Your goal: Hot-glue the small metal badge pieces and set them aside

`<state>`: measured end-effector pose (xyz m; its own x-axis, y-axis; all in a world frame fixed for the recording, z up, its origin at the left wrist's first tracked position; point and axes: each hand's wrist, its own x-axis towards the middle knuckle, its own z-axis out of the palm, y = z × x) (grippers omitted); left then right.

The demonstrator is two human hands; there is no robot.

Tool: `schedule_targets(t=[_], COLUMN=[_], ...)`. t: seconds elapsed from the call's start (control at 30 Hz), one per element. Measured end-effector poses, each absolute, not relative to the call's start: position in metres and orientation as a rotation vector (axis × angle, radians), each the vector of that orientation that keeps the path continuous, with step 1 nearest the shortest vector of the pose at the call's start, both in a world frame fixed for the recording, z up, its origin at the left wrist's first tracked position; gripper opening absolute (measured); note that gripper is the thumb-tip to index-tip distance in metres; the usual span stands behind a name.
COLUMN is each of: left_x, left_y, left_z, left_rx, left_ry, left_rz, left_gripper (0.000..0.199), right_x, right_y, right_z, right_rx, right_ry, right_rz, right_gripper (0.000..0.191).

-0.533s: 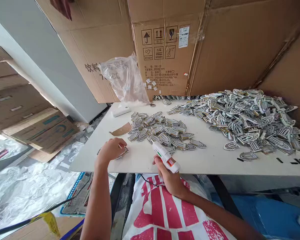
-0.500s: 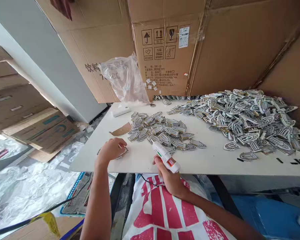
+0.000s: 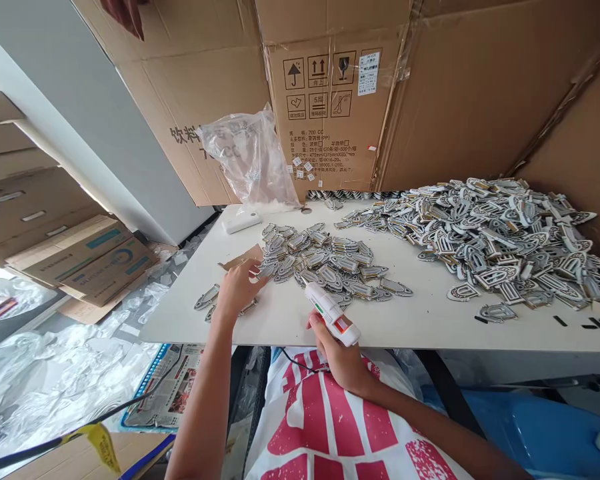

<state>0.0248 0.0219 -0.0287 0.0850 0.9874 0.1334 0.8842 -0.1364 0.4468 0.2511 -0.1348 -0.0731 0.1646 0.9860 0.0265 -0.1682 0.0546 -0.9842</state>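
Right hand: this hand (image 3: 347, 363) closes around the body of a white glue gun (image 3: 333, 313), at the near edge of the table (image 3: 420, 330).
Glue gun: it is tilted, with the nozzle toward the far left; probably this grip from below leaves the tip free and in sight.
Left hand: this hand (image 3: 236, 290) is over the left part of the table, with fingers bent and a narrow space between them. The fingertips are at the left edge of the middle pile (image 3: 325, 263); I cannot tell if they touch or hold any piece.
Middle pile: many small grey boat-shaped pieces, some with gold-coloured edges, lie one over another in front of the person. It seems to be put there because both hands can come to it easily.
Loose pieces: a few similar pieces (image 3: 208, 297) lie left of the left hand and partly under it, apart from the pile; perhaps this gap serves to keep them separate.
Large pile: a much bigger heap (image 3: 500, 233) of such pieces fills the far right, maybe as a stock outside the working space.
Far left: a brown cardboard scrap (image 3: 243, 255) lies just beside the middle pile, and behind it a white oblong object (image 3: 241, 222).
Cartons: tall cardboard (image 3: 455, 100) stands along the far side, possibly as a screen; a clear plastic bag (image 3: 255, 160) is in front of it.
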Motion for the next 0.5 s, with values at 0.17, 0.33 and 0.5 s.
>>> schedule_targets(t=[0.17,0.33,0.5], left_x=[0.023,0.021,0.027], left_y=[0.022,0.02,0.01], left_z=[-0.028,-0.02,-0.006], left_rx=[2.052,1.9,1.541], left_ry=[1.904,1.838,1.419], left_rz=[0.651,0.788,0.93], left_gripper=[0.031,0.029,0.04], right_x=[0.251,0.251,0.253], right_y=[-0.134,-0.134,-0.134], right_z=[-0.072,-0.074,-0.071], right_rx=[-1.084,-1.088,-1.112], right_ry=[-0.988,-0.988,-0.994], right_rz=[1.2,1.201,1.169], right_gripper=[0.049,0.049,0.051])
